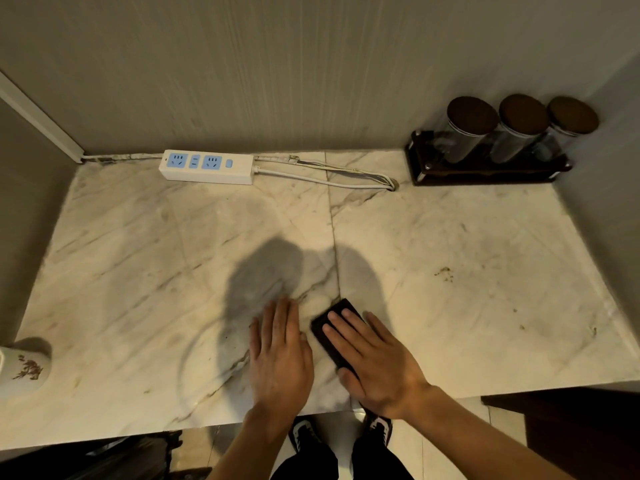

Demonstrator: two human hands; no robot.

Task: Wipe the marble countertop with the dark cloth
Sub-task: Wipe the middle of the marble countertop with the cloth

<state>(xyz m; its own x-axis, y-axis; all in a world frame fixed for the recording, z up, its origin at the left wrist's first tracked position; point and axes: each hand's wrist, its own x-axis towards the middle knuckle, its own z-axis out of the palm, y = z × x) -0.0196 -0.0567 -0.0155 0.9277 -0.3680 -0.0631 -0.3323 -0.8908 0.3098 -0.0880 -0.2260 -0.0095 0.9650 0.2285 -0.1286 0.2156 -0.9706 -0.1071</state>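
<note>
The marble countertop [138, 271] is pale with grey veins and a seam down its middle. A small folded dark cloth [332, 336] lies on it near the front edge, just right of the seam. My right hand [374, 362] lies flat on top of the cloth, fingers spread, pressing it to the marble and covering its right part. My left hand [280, 351] rests flat on the bare marble just left of the cloth, holding nothing. A patch of brown crumbs [445, 273] sits on the right half of the counter.
A white power strip [207, 167] with its cable [329, 181] lies along the back wall. A dark rack [485, 174] with three lidded jars stands in the back right corner. A white patterned cup [24, 367] sits at the left edge. Walls close three sides.
</note>
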